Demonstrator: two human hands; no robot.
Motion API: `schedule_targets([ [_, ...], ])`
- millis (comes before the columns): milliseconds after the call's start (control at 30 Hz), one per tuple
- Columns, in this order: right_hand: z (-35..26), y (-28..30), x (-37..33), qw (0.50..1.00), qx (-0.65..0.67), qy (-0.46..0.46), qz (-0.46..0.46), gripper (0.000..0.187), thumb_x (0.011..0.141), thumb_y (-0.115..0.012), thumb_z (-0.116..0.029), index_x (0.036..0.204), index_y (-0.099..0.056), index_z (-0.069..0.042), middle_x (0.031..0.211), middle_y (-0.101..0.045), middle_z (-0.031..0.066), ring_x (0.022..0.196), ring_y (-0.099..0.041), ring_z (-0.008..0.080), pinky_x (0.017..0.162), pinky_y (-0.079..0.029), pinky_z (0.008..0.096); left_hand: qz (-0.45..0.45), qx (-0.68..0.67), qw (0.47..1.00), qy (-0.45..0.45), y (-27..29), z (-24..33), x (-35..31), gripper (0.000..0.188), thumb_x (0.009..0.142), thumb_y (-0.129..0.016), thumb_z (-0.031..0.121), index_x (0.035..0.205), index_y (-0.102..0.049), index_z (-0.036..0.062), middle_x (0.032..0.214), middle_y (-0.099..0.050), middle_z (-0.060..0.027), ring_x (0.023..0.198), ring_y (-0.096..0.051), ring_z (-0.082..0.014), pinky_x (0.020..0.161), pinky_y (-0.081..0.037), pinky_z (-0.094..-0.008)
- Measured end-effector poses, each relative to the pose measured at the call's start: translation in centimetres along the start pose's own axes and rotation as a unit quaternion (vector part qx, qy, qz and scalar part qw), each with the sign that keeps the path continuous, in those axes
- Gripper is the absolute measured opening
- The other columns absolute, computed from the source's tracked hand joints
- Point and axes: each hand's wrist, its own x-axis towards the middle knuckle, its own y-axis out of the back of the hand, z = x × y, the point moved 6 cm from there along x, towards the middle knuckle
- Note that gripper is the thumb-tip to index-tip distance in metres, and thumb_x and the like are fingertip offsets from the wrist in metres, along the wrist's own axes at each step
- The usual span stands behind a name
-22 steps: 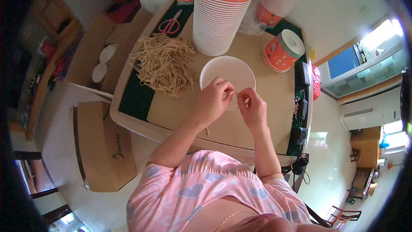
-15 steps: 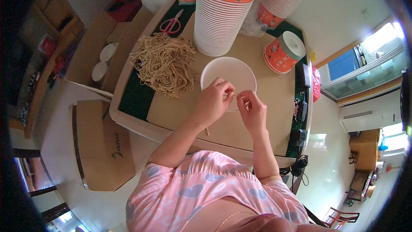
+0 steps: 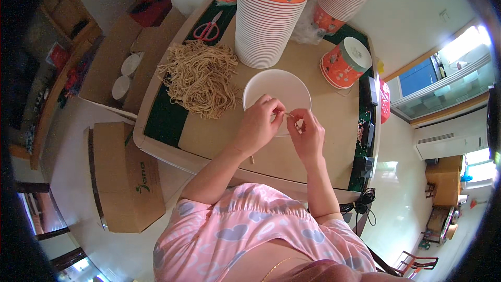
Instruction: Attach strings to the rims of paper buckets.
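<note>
My left hand [image 3: 262, 124] and my right hand [image 3: 307, 134] come close together over the near rim of a white paper bucket [image 3: 266, 84]. Each one pinches a beige cord, a short stretch of it showing between the fingertips. One loose cord end [image 3: 252, 160] hangs out below my left wrist. The fingers hide most of the cord, and whether it is joined to the bucket cannot be seen. A tangled heap of beige cords [image 3: 201, 79] lies left of the bucket, with red-handled scissors [image 3: 207, 30] behind it.
A tall stack of orange-printed white buckets [image 3: 271, 26] rises just behind the bucket. More stacks [image 3: 347, 0] stand at the back. At the right, orange buckets [image 3: 342, 65] sit upside down. Cardboard boxes [image 3: 125, 175] are on the floor to the left; black cables [image 3: 365, 198] hang off the table's right corner.
My right fingertips have curled and turned slightly around the cord, and more of it shows between the hands. My left hand stays nearly still.
</note>
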Motion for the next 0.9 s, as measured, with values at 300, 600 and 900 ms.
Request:
schedule_targets([
  [300, 0.12, -0.43, -0.19, 1.0, -0.01, 0.0, -0.028, 0.006, 0.081, -0.066, -0.007, 0.087, -0.064, -0.006, 0.075, -0.064, 0.0109, 0.062, -0.063, 0.0233, 0.056, -0.049, 0.0328, -0.001, -0.005, 1.0, 0.016, 0.01, -0.09, -0.04, 0.007, 0.084, -0.064, 0.003, 0.089, -0.06, 0.0012, 0.085, -0.059, -0.01, 0.07, -0.061, -0.0211, 0.061, -0.049, -0.031],
  [600, 0.33, -0.46, -0.2, 1.0, -0.016, 0.012, -0.005, 0.007, 0.081, -0.066, -0.007, 0.088, -0.066, -0.007, 0.077, -0.065, 0.013, 0.064, -0.063, 0.0274, 0.057, -0.049, 0.0344, 0.006, -0.021, 1.0, 0.016, 0.21, 0.15, 0.08, 0.007, 0.085, -0.064, 0.005, 0.089, -0.062, 0.0005, 0.084, -0.06, -0.0105, 0.068, -0.061, -0.0203, 0.061, -0.05, -0.0309],
  [900, 0.42, -0.52, -0.23, 1.0, -0.001, 0.029, -0.003, 0.008, 0.08, -0.067, -0.006, 0.088, -0.065, -0.006, 0.076, -0.065, 0.0129, 0.064, -0.063, 0.0281, 0.057, -0.049, 0.0348, 0.018, 0.041, 0.999, -0.001, -0.23, 0.08, 0.19, 0.009, 0.088, -0.062, 0.009, 0.089, -0.058, 0.0007, 0.086, -0.06, -0.0144, 0.076, -0.062, -0.0315, 0.066, -0.05, -0.0381],
])
